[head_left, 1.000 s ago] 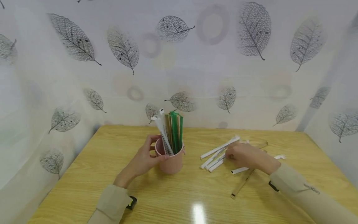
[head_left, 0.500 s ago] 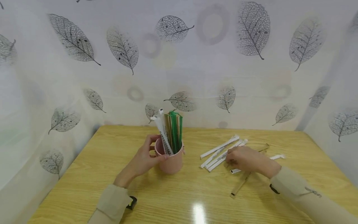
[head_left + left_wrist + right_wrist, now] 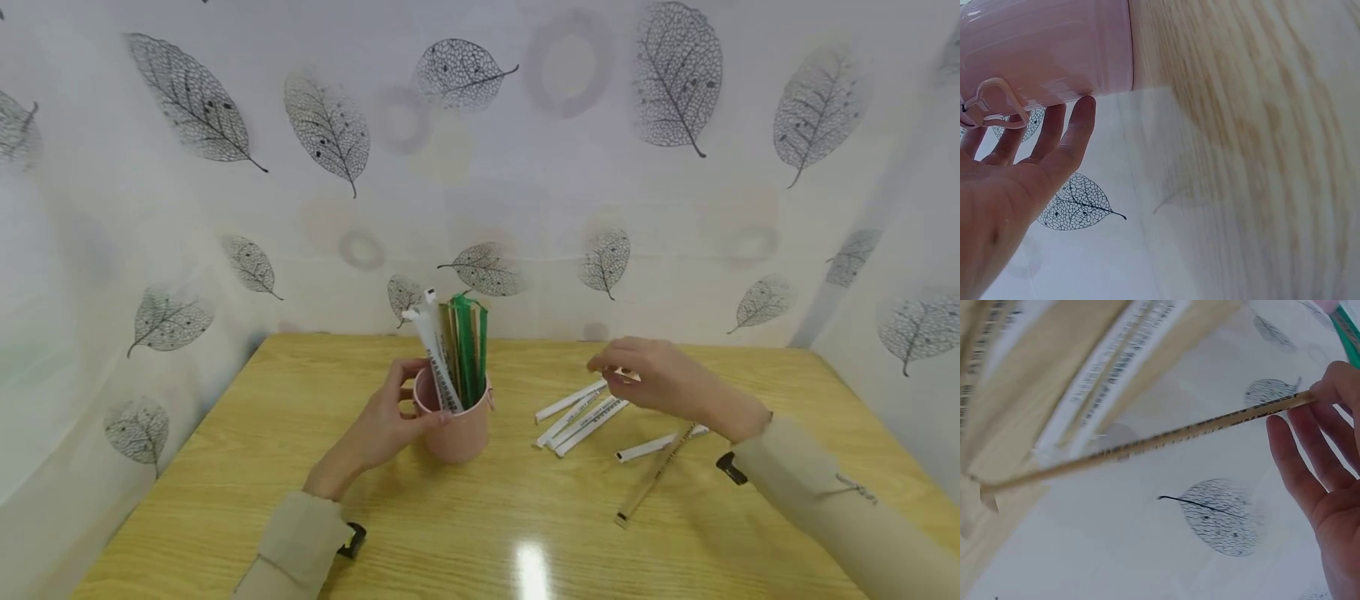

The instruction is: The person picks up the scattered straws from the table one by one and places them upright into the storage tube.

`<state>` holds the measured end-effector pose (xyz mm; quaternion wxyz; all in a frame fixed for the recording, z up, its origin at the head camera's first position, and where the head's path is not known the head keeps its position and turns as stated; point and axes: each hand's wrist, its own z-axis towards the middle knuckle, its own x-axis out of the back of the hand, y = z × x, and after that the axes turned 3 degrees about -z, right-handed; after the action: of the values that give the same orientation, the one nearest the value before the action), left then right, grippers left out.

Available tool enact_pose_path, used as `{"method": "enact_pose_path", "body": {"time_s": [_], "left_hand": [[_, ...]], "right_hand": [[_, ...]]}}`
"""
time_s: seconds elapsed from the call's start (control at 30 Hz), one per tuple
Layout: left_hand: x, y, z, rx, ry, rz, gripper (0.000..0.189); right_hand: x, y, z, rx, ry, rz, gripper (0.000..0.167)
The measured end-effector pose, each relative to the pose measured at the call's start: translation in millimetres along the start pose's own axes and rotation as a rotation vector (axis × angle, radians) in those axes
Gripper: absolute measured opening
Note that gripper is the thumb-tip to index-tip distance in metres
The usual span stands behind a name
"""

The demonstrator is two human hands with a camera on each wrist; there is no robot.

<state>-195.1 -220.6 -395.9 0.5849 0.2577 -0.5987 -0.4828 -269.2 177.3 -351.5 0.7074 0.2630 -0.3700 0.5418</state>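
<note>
In the head view my left hand [image 3: 382,425] holds a pink bucket [image 3: 459,440] at its left side, thumb on the front near the rim. White, brown and green paper-wrapped straws [image 3: 467,350] stand in it. The left wrist view shows the bucket's wall and small handle, with fingers curved against it. My right hand [image 3: 660,379], raised over the loose straws, pinches one end of a brown wrapped straw [image 3: 1147,442] between thumb and fingers; its other end slants down toward the table. In the head view the held straw is mostly hidden behind the hand.
Several white wrapped straws [image 3: 581,425] lie on the wooden table [image 3: 450,533] right of the bucket. Nearer the right forearm, a white straw [image 3: 645,447] and a brown straw [image 3: 648,487] cross. A leaf-patterned cloth [image 3: 525,183] stands behind and beside the table.
My right hand has lifted from among the loose straws, rising and moving away toward the back with the brown straw. The left hand and bucket keep their place.
</note>
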Motion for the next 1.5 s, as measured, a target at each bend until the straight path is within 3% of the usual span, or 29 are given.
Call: {"method": "enact_pose_path", "body": {"time_s": [0.17,0.37,0.63,0.9,1.13,1.3,1.5], "left_hand": [[1.2,-2.5,1.0,-0.014,-0.001,0.01,0.071],[1.8,-2.0,0.1,-0.015,0.006,0.013,0.071],[1.6,-1.8,-0.4,-0.013,0.007,0.016,0.071],[1.2,-1.8,0.3,-0.003,0.006,0.02,0.071],[0.0,-0.9,0.0,0.01,0.005,0.006,0.072],[-0.2,-0.6,0.2,-0.001,0.004,0.006,0.072],[0.1,1.1,0.2,0.007,0.004,0.005,0.073]], "right_hand": [[12.8,0.4,25.7,0.014,0.121,0.033,0.037],[22.7,-5.8,56.5,-0.052,0.229,0.077,0.037],[25.8,-23.3,96.2,-0.149,0.425,0.228,0.026],[25.9,-42.3,132.4,-0.139,0.612,0.465,0.024],[19.7,-46.2,149.6,-0.101,0.65,0.565,0.022],[6.0,-44.7,149.9,-0.126,0.604,0.579,0.022],[-11.2,-44.8,144.9,-0.15,0.544,0.522,0.023]]}}
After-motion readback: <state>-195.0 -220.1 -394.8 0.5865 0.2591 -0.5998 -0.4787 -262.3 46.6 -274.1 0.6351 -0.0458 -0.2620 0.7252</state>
